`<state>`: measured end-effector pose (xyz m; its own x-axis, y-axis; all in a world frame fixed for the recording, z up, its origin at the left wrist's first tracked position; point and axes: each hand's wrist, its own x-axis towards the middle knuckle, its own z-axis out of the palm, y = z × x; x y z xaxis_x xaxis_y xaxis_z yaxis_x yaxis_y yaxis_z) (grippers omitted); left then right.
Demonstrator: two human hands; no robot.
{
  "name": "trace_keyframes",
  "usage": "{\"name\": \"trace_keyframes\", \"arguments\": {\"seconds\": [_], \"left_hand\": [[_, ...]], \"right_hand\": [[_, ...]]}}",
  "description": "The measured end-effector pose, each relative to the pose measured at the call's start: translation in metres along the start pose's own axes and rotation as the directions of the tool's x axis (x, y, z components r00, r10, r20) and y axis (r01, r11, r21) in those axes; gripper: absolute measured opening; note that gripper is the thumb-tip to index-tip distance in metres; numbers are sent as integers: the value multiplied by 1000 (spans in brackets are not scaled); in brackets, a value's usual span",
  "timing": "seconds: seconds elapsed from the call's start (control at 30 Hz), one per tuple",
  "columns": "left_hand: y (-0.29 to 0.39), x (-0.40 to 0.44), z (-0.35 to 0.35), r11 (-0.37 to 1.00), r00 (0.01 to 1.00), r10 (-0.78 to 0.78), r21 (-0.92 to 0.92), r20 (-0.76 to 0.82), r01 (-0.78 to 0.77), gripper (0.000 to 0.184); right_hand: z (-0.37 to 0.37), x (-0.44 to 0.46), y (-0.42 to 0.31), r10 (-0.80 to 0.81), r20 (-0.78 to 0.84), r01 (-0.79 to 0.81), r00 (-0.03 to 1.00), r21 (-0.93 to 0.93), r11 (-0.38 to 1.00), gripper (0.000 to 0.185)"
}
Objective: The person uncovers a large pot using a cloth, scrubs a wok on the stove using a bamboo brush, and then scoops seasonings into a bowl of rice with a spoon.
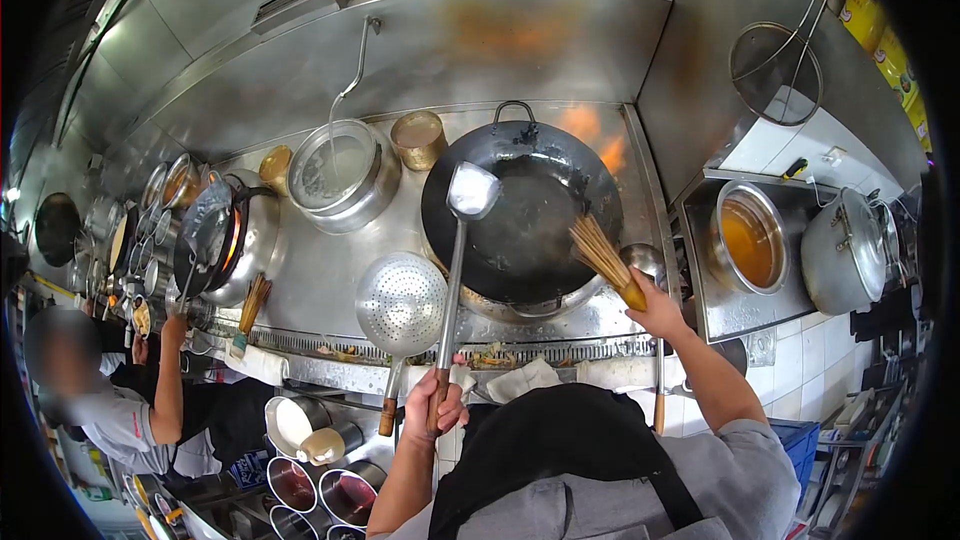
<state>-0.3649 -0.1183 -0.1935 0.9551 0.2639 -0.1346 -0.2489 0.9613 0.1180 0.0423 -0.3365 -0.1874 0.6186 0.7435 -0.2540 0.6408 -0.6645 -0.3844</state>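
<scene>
A large black wok (520, 240) sits on the burner in front of me, with a dark, wet-looking inside. My left hand (432, 406) is closed round the wooden handle of a long metal wok spatula (474, 190), whose blade is over the wok's left side. In my right hand (660, 308) is a bamboo wok brush (602, 252), its bristles reaching over the wok's right rim. Left of the wok lies a perforated skimmer (401, 300), its handle pointing toward me. A metal ladle (645, 260) rests at the right, partly behind my right hand.
Flames (610, 150) rise behind the wok. A metal pot of water (335, 168) stands under a tap (348, 88). At right are a pot of amber liquid (750, 237), a lidded pot (845, 250) and a hanging strainer (776, 73). A co-worker (150, 420) works at left.
</scene>
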Motion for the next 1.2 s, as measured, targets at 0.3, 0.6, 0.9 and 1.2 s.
{"name": "trace_keyframes", "arguments": {"seconds": [0.3,0.6,0.9,1.2], "left_hand": [[-44,-116,-44,534,590,635,835,-498,130,65],[-74,-108,-171,-42,415,838,715,-355,697,62],[-36,-63,-139,-213,368,926,694,-80,688,70],[-25,14,-149,-260,593,767,726,-245,637,71]], "right_hand": [[-76,29,-78,-201,208,230,957,-126,965,72],[42,194,-245,60,206,-149,977,450,881,48],[-20,183,-63,-296,506,331,810,23,943,48],[67,191,-175,-71,-25,68,997,-102,992,52]]}}
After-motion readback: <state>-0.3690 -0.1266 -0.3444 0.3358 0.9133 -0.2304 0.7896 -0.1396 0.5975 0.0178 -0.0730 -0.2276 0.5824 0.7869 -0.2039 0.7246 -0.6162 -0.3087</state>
